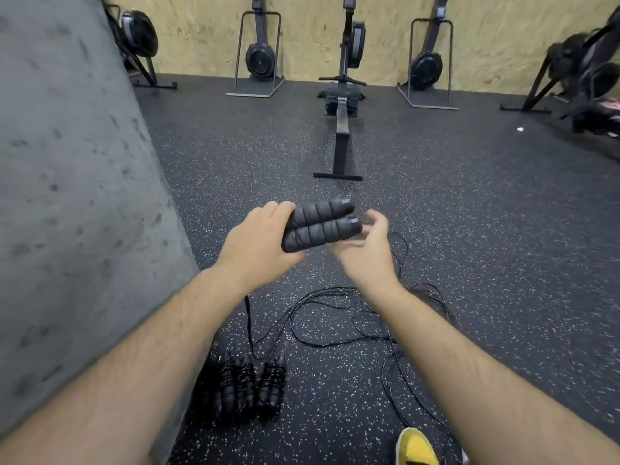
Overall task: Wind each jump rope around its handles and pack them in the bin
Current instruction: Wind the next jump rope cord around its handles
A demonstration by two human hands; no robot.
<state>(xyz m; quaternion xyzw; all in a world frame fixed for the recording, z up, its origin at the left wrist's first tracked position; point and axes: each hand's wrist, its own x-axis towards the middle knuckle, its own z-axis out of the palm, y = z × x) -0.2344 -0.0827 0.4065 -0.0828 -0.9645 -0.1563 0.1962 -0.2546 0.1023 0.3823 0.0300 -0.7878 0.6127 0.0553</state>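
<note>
Two handles [320, 226] sit side by side in my left hand [258, 246], gripped at one end. My right hand [365, 250] is half open, blurred, maybe pinching cord. Loose cord [335, 317] on the near floor could snag while winding. No bin visible.

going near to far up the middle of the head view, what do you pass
yellow shoe → wound ropes → loose cord → handles in the left hand → rower → plywood wall
</note>
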